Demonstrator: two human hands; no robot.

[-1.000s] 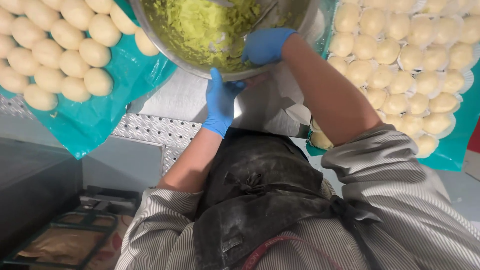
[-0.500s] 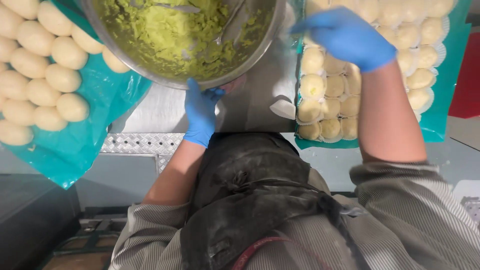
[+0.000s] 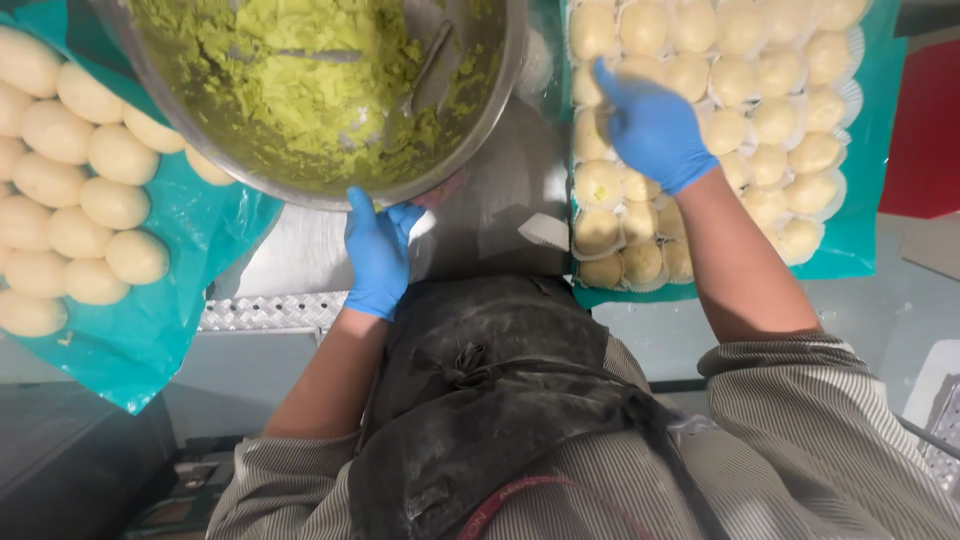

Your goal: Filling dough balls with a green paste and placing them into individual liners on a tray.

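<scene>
A large steel bowl (image 3: 500, 90) of lumpy yellow-green filling (image 3: 300, 80) sits tilted at the top, with a metal utensil (image 3: 430, 65) lying in it. My left hand (image 3: 378, 255), in a blue glove, holds the bowl's near rim from below. In its own blue glove, my right hand (image 3: 650, 125) rests on the pale dough balls in white paper cups (image 3: 760, 120), on a teal sheet (image 3: 860, 200) at the right. Whether it holds one is hidden.
More pale dough balls (image 3: 80, 200) lie on a teal sheet (image 3: 150, 340) at the left. A steel counter (image 3: 480, 220) runs under the bowl, with a perforated metal edge (image 3: 270, 312). My dark floury apron (image 3: 480, 400) fills the bottom. A red object (image 3: 925, 130) stands far right.
My right hand left the bowl and moved right onto the cupped dough balls. My left hand stayed on the bowl's rim.
</scene>
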